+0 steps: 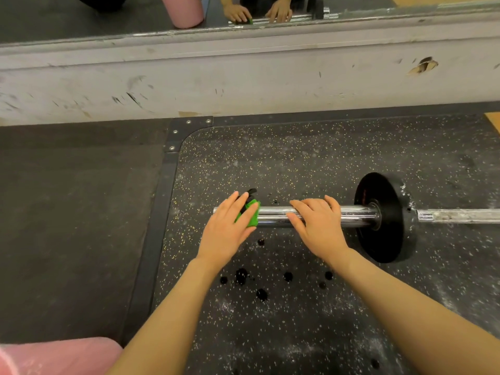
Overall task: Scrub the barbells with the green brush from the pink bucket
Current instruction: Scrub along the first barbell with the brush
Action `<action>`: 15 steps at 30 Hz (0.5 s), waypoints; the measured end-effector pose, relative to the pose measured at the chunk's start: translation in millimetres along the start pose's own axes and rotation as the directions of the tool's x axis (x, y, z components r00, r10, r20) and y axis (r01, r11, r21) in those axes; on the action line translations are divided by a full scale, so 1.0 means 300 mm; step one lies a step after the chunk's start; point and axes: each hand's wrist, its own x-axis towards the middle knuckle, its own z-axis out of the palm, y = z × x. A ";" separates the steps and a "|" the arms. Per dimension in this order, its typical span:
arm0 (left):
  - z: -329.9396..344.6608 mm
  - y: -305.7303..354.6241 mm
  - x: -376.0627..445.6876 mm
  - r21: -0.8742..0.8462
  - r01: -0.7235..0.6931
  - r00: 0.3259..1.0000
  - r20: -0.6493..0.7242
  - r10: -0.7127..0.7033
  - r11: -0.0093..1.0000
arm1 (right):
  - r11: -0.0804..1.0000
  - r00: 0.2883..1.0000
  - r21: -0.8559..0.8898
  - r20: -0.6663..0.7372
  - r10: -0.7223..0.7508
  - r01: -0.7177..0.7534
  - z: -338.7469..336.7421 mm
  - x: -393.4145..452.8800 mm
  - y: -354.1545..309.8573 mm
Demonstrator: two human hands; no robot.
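Note:
A barbell lies across the speckled rubber floor, its chrome sleeve (354,215) pointing left and a black plate (389,220) mounted on it. My left hand (226,234) presses the green brush (250,215) onto the left end of the sleeve, with a black part of the brush poking out past the fingers. Resting palm-down on the sleeve a little to the right, my right hand (318,223) has its fingers draped over the metal. The thinner bar shaft (460,214), dull and chalky, runs off to the right. The pink bucket (59,357) shows at the bottom left corner.
A scuffed white wall base (243,77) runs along the far side, with a mirror (108,17) above it reflecting my hands and the bucket. Dark wet drops (240,276) dot the floor below the sleeve. A black mat border (157,212) lies to the left.

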 end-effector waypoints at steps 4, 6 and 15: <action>-0.009 -0.032 0.023 0.010 0.060 0.998 -0.017 -0.060 0.998 | 1.000 0.998 -0.009 0.059 0.013 -0.013 -0.002 0.048 0.012; 0.000 -0.029 0.051 0.004 0.106 0.994 -0.008 -0.105 0.994 | 1.000 0.994 0.000 0.108 0.014 -0.014 -0.011 0.077 0.013; 0.044 0.086 0.144 -0.008 0.047 0.999 -0.019 -0.047 0.999 | 0.990 0.994 -0.129 -0.099 0.050 -0.062 -0.007 0.011 0.001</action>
